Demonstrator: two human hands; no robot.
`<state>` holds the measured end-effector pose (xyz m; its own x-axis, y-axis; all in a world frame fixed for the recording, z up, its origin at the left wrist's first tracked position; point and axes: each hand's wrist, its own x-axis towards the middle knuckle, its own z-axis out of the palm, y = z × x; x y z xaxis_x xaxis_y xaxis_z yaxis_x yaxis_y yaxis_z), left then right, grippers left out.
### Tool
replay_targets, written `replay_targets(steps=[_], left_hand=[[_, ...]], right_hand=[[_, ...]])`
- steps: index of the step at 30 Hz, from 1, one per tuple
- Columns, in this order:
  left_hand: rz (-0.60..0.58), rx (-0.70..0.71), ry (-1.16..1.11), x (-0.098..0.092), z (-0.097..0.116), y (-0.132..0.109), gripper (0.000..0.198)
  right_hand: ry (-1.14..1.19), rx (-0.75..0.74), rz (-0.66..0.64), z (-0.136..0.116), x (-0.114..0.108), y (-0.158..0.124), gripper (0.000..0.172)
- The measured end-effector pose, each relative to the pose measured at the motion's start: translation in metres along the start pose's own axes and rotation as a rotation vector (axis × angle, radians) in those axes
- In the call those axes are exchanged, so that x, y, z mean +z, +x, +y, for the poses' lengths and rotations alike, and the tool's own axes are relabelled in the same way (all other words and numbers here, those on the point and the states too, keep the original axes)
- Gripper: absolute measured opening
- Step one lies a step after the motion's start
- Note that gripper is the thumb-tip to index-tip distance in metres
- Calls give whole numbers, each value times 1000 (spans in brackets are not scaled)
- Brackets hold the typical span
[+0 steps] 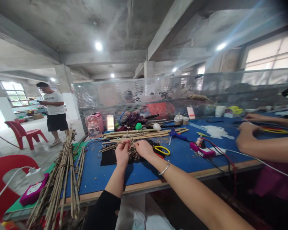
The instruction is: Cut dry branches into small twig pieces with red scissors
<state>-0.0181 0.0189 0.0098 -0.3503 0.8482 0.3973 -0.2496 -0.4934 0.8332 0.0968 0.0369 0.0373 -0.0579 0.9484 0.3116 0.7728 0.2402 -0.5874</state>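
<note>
Both hands are close together over a black cloth (pixel 108 158) on the blue table. My left hand (pixel 122 154) is closed, its thumb and fingertips pinched together; whatever sits in the pinch is too small to name. My right hand (pixel 144 149) is also closed, with fingers curled down and their tips hidden. Between the two lies a clump of brown, dried plant bits (pixel 133 152). Thin sticks (pixel 108 148) lie left of my left hand on the cloth. Yellow-handled scissors (pixel 163 150) rest just right of my right hand.
Dry stalks (pixel 63 169) overhang the table's left front edge. Long poles (pixel 146 135) lie behind my hands. A blue glue gun (pixel 179 134) and a purple power strip (pixel 201 150) with cords are at right, near a co-worker's arms (pixel 266 143). A perforated metal screen (pixel 103 95) stands behind.
</note>
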Motion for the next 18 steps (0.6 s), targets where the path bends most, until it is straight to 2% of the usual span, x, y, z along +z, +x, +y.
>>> replay_targets(steps=[3,5,8,12,15,18], left_hand=[[-58,179,319,0,3,-7,21],[-23,219,458,-2,7,-8,25],[105,182,618,-14,15,1,35],[159,99,1033,-47,21,24,36],[149,12,1117,-70,18,36,29],[200,18,1159,-81,16,37,29]], right_hand=[[247,79,10,1,3,8,34],[328,95,0,2,1,10,35],[467,104,-35,2,-4,6,31],[581,81,-84,3,-11,-4,25],[608,20,-62,8,-12,-9,23],[657,10,23,18,-10,-11,24]])
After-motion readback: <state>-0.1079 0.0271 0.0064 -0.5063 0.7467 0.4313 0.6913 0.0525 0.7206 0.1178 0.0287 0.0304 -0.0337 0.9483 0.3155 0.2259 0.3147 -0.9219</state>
